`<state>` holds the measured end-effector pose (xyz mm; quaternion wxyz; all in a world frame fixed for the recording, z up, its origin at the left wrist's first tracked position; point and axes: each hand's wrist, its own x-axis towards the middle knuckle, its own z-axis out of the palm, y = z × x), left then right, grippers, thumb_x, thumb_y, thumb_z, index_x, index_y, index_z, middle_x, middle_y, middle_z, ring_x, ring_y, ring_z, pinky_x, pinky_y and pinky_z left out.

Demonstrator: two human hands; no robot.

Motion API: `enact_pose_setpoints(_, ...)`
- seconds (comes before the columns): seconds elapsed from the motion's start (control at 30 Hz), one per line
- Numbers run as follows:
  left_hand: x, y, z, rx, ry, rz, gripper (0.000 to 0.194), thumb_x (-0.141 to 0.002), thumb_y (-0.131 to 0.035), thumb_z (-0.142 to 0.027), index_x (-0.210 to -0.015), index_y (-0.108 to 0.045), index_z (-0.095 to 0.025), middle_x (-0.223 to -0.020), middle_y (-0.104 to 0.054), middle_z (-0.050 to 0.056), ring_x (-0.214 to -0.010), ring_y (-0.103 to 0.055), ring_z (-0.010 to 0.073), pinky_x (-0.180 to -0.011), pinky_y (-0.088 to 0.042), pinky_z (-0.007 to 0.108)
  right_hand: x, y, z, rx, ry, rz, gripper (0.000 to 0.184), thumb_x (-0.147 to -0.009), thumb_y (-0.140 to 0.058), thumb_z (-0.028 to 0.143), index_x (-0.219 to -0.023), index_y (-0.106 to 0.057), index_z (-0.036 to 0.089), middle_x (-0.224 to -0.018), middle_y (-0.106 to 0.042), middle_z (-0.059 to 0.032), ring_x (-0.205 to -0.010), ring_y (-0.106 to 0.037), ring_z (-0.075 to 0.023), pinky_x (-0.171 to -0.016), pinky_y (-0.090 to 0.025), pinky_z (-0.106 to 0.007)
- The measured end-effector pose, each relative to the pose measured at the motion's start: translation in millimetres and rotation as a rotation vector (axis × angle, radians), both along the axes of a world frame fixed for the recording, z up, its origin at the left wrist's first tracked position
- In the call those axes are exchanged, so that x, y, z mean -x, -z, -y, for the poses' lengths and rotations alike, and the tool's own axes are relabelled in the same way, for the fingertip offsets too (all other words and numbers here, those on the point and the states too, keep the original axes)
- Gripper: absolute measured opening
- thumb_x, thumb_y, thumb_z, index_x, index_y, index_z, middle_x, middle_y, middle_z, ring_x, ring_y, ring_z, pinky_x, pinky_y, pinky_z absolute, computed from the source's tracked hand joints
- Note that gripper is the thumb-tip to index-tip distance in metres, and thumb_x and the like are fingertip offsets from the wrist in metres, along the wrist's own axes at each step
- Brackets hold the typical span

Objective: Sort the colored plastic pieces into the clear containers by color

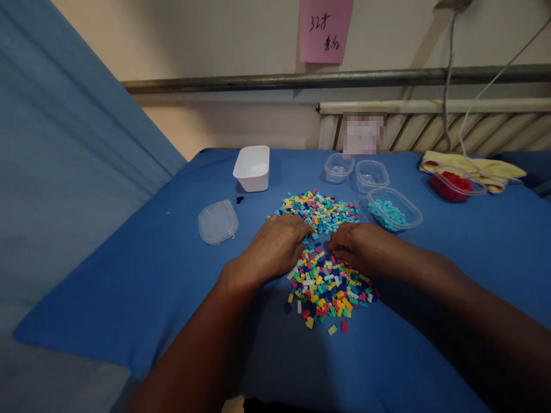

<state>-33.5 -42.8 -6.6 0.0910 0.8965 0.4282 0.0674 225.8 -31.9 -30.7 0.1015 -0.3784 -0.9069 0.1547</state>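
Observation:
Small multicoloured toy bricks lie in two heaps, a far heap [318, 211] with much light blue and a near heap [325, 281] of mixed colours. My left hand [284, 238] rests at the left side between them, fingers curled down and closed among the bricks. Opposite it, my right hand [355, 244] has its fingers bent and drawn together at the right side of the gap. Whatever either hand's fingertips pinch is too small or hidden to name. Beyond my right hand, a clear tub [413, 215] contains turquoise bricks [390, 213].
A white tub [252, 182] stands at the back left, with a small black piece [240, 199] and a clear lid [218, 222] before it. Two clear tubs [339, 170] stand behind the far heap. At right, red pieces [455, 184] fill another tub near a yellow cloth [501, 171].

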Motion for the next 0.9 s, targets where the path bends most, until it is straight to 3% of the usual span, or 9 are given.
enact_pose_setpoints(0.2, 0, -4.3, 1, 0.030, -0.038, -0.026, 0.027, -0.099, -0.068, -0.014, -0.123, -0.078, -0.021, -0.124, -0.078, 0.011, -0.120, -0.069, 0.0338, -0.105, -0.053, 0.053, -1, -6.0, 2, 0.029, 0.019, 0.095, 0.012, -0.093, -0.071, 0.014, -0.088, -0.075, 0.024, -0.088, -0.077, -0.0041, -0.076, -0.070, -0.0216, -0.067, -0.041, -0.032)
enact_pose_setpoints(0.43, 1, 4.2, -4, -0.023, 0.054, -0.009, 0.022, -0.102, -0.063, -0.014, -0.113, -0.081, -0.023, -0.115, -0.078, 0.008, -0.109, -0.070, 0.0288, -0.095, -0.051, 0.046, 1, -3.5, 4, 0.010, -0.020, 0.108, 0.012, -0.092, -0.070, 0.013, -0.088, -0.075, 0.023, -0.093, -0.079, -0.0063, -0.080, -0.071, -0.0219, -0.067, -0.040, -0.031)
enact_pose_setpoints(0.57, 0, 7.4, -6, -0.040, 0.023, -0.039, 0.025, -0.102, -0.062, -0.013, -0.114, -0.082, -0.021, -0.112, -0.078, 0.009, -0.108, -0.071, 0.0296, -0.092, -0.051, 0.045, -7, -20.0, 0, -0.027, 0.008, 0.083, 0.015, -0.091, -0.067, 0.012, -0.088, -0.075, 0.023, -0.088, -0.080, -0.0053, -0.076, -0.070, -0.0208, -0.066, -0.041, -0.032)
enact_pose_setpoints(0.73, 0, 2.6, -5, -0.061, 0.029, -0.076, 0.024, -0.104, -0.062, -0.017, -0.112, -0.083, -0.023, -0.107, -0.078, 0.009, -0.103, -0.071, 0.0298, -0.087, -0.052, 0.045, -58, -51.2, -22, -0.160, 0.288, 0.001, 0.015, -0.089, -0.067, 0.020, -0.095, -0.080, 0.024, -0.082, -0.079, -0.0005, -0.069, -0.068, -0.0173, -0.063, -0.043, -0.028)
enact_pose_setpoints(0.9, 2, 3.6, -7, -0.069, 0.034, -0.097, 0.023, -0.104, -0.062, -0.017, -0.107, -0.084, -0.023, -0.106, -0.077, 0.009, -0.101, -0.071, 0.0291, -0.084, -0.051, 0.043, -104, -51.1, -42, -0.194, 0.521, 0.132, 0.013, -0.086, -0.068, 0.021, -0.089, -0.081, 0.022, -0.075, -0.078, -0.0009, -0.064, -0.067, -0.0188, -0.059, -0.039, -0.030)
